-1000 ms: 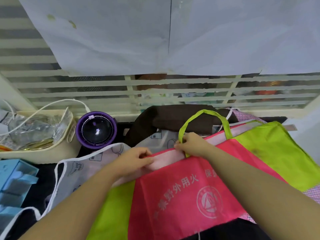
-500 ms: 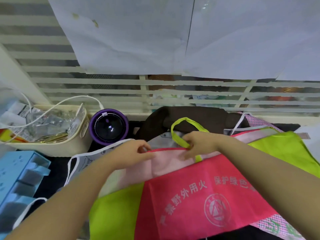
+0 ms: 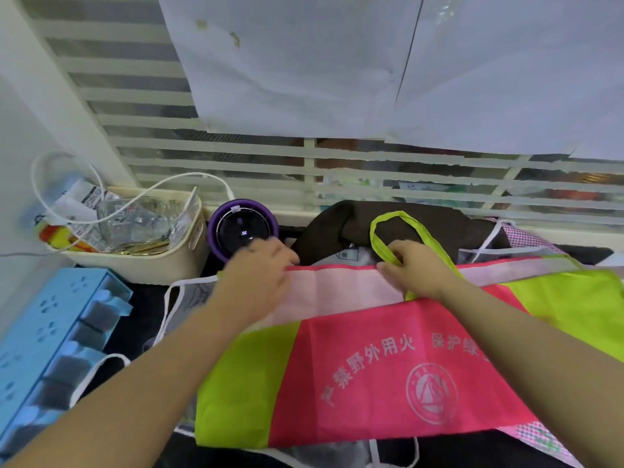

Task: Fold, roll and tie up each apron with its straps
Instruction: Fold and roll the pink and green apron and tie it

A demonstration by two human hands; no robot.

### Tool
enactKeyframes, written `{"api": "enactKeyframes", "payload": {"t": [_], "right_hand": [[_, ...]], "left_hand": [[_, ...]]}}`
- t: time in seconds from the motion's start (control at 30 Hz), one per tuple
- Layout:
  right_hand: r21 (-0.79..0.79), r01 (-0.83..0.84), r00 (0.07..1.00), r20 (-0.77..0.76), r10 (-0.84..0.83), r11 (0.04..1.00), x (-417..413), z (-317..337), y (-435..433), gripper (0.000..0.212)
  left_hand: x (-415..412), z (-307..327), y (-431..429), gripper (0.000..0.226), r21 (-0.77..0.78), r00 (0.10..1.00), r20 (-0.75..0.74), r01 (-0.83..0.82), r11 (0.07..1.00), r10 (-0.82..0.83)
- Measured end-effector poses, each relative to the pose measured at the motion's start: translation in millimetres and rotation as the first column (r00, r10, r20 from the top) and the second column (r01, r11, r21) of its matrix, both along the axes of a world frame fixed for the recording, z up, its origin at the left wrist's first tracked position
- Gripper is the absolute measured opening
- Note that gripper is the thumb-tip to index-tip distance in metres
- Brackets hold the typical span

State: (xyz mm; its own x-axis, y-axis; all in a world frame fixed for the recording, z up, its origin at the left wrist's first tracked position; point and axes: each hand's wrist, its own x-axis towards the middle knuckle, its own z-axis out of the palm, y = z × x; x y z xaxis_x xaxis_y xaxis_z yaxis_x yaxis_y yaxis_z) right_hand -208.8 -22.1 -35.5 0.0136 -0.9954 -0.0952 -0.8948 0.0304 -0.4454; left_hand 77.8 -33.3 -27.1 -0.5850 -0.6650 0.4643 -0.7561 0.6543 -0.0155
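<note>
We note: right hand [image 3: 417,270] fingers clamp the pink apron [image 3: 388,363] fold beside the green strap [image 3: 377,245]; left hand [image 3: 260,280] blurred, finger state: cannot tell.

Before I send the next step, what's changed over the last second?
The left hand has slid left along the top edge of the pink apron, away from the right hand, and the pale folded band shows wider. The right hand keeps pinching the edge at the green neck loop. The basket and purple device sit as before.
</note>
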Motion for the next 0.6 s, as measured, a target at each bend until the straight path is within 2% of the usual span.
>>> {"api": "enactKeyframes", "payload": {"t": [0.03,0.07,0.1,0.13,0.17,0.23,0.27,0.33,0.4,0.5,0.57,0.6], "right_hand": [[-0.061,-0.026,1.000,0.007,0.027,0.998,1,-2,3,0.018],[-0.129,-0.038,0.999,0.013,0.040,0.991,1,-3,7,0.025],[-0.190,-0.018,0.999,0.041,0.026,0.982,-1,-2,12,0.030],[-0.233,0.033,0.995,0.095,-0.011,0.972,-4,1,21,0.032],[-0.247,0.072,0.988,0.149,-0.036,0.966,-9,4,32,0.033],[-0.174,0.051,0.983,0.183,-0.018,0.983,-23,5,57,0.042],[-0.096,0.013,0.986,0.165,0.003,0.995,-29,5,69,0.054],[0.048,-0.035,0.999,0.035,0.034,0.998,-47,1,87,0.074],[0.087,-0.019,0.993,-0.118,0.029,0.996,-66,1,94,0.068],[0.106,-0.033,0.950,-0.304,0.064,0.994,-87,12,91,0.050],[0.157,-0.002,0.912,-0.406,0.067,0.988,-97,18,85,0.035],[0.202,0.012,0.879,-0.469,0.086,0.979,-102,18,82,0.032]], "left_hand": [[-7,-2,10,0.025,0.211,0.998,0.036,0.050,0.976,-0.059],[-14,-5,18,0.028,0.487,0.997,0.061,0.009,0.874,-0.044],[-18,-12,24,0.036,0.722,0.995,0.097,-0.057,0.690,-0.019],[-20,-20,28,0.041,0.835,0.991,0.132,-0.096,0.543,-0.028],[-22,-27,29,0.037,0.855,0.984,0.163,-0.101,0.509,-0.078],[-25,-34,29,0.023,0.833,0.964,0.219,-0.104,0.543,-0.150],[-26,-35,28,0.020,0.830,0.962,0.221,-0.100,0.549,-0.159],[-30,-26,26,0.019,0.826,0.976,0.166,-0.059,0.561,-0.142],[-37,-9,23,0.020,0.773,0.985,0.130,-0.030,0.634,-0.112],[-44,13,12,0.022,0.598,0.981,0.180,-0.052,0.800,-0.071],[-44,15,2,0.019,0.534,0.963,0.264,-0.105,0.839,-0.048],[-43,12,-2,0.019,0.540,0.941,0.335,-0.152,0.828,-0.046]]}}
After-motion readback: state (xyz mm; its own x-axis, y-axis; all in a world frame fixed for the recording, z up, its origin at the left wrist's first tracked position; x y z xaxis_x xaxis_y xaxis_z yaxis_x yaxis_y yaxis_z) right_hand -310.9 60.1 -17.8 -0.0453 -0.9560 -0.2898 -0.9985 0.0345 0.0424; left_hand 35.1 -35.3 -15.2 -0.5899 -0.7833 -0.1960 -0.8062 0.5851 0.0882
